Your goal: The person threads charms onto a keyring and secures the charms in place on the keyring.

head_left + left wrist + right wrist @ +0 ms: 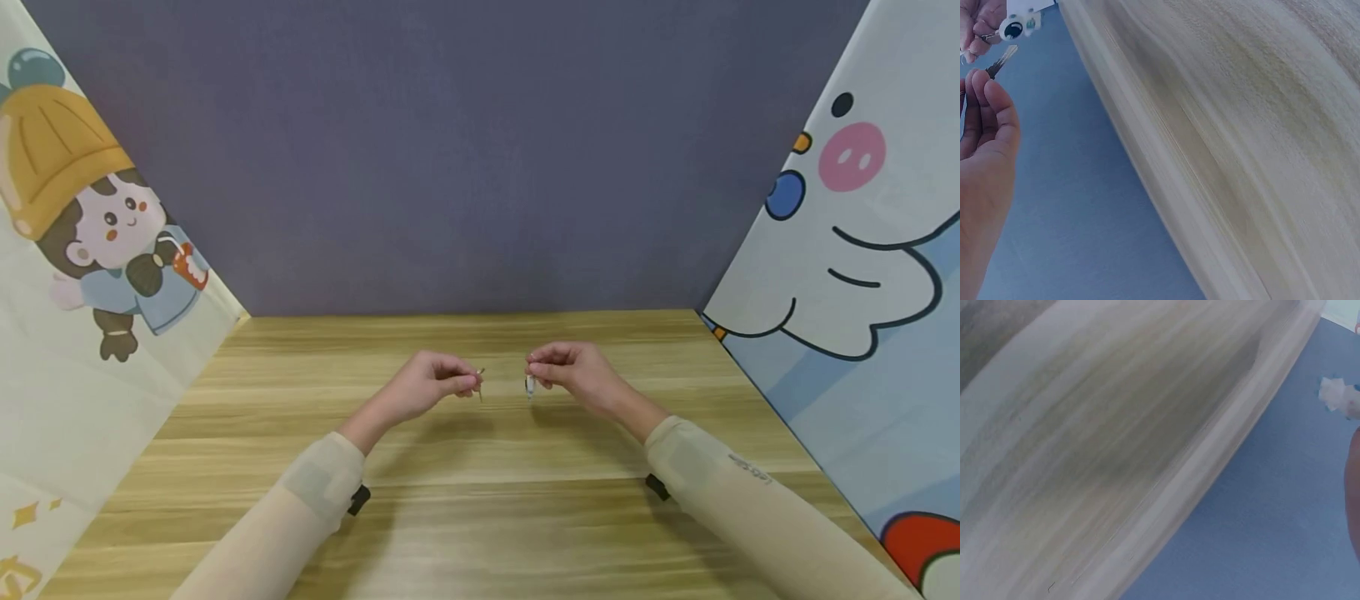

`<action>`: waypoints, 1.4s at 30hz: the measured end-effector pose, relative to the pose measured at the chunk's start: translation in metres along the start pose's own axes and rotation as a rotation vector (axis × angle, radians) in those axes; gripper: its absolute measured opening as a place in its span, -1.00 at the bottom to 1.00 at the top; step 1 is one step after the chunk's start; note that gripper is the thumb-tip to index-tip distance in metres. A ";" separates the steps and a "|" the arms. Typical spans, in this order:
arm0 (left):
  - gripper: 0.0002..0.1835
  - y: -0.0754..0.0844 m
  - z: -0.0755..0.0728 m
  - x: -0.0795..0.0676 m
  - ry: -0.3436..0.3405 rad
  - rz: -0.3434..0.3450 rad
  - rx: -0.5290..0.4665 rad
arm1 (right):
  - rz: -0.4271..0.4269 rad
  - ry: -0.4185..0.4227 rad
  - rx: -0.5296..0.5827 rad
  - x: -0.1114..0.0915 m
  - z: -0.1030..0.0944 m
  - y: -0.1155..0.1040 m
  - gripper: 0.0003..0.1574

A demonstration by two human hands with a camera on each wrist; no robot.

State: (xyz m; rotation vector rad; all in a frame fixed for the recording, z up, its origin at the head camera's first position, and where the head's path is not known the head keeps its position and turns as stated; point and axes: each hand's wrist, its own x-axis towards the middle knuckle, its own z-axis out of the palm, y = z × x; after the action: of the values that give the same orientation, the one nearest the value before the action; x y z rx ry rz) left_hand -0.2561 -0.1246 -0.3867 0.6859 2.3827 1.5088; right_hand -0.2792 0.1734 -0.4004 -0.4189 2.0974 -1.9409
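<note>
1. Here's the left hand (423,383), thumb and fingers pinching a small metal key (1002,62), its blade poking out past the fingertips and up toward the other hand.
2. Across from it, the right hand (581,375) pinches too, and from its fingertips hangs a small white charm (530,387) with a round black spot on it.
3. Key and charm face each other over the middle of the worktop (487,517), near but apart, with soft shadows on the wood grain below.
4. Both forearms wear pale sleeves (262,525), and a black strap piece (360,499) shows beside the left cuff.
5. Behind it all stands a plain dark panel (480,150), flanked by a cartoon figure in a yellow hat (60,158) and a pink-snouted one (852,157).
</note>
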 end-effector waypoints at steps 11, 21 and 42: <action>-0.74 0.003 0.003 -0.001 -0.042 0.043 -0.001 | -0.105 0.044 -0.223 -0.007 0.007 -0.014 -0.72; -0.73 0.006 0.001 -0.005 -0.133 0.083 0.023 | -0.157 0.030 -0.244 -0.007 0.018 -0.020 -0.75; -0.75 0.009 0.003 -0.006 -0.187 0.068 0.035 | -0.135 -0.149 -0.355 -0.005 0.027 -0.019 -0.76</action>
State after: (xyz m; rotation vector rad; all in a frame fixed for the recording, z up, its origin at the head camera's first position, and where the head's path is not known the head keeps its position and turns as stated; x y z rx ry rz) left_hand -0.2474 -0.1220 -0.3801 0.8838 2.2711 1.3652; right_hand -0.2635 0.1486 -0.3837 -0.7673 2.3673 -1.5417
